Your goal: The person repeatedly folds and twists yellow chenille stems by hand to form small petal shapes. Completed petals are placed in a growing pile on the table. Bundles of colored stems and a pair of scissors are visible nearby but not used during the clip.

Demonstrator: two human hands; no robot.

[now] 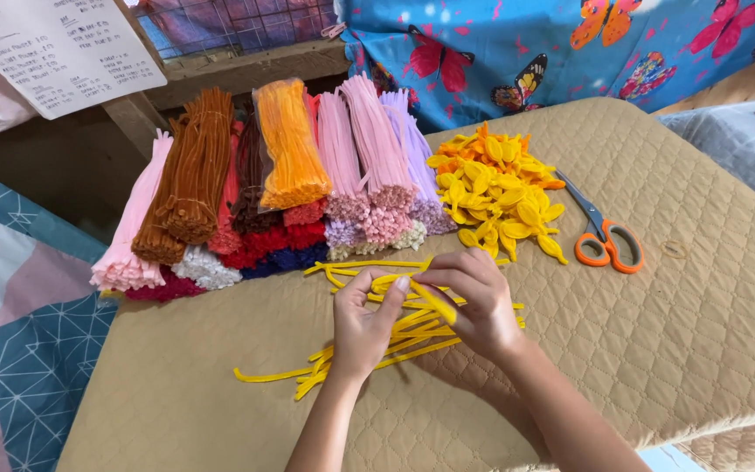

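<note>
Head view, yellow pipe cleaner [434, 301] pinched between both hands' fingers [395, 293]

A yellow pipe cleaner [430, 299] is pinched between the left hand [363, 325] and right hand [475, 301] over loose yellow strands [342, 363] on a quilted pad [675, 323].

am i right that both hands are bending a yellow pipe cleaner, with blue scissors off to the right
Not quite: the scissors have orange handles, not blue. The head view shows this. The rest holds: left hand and right hand bend a yellow pipe cleaner, scissors to the right.
</note>
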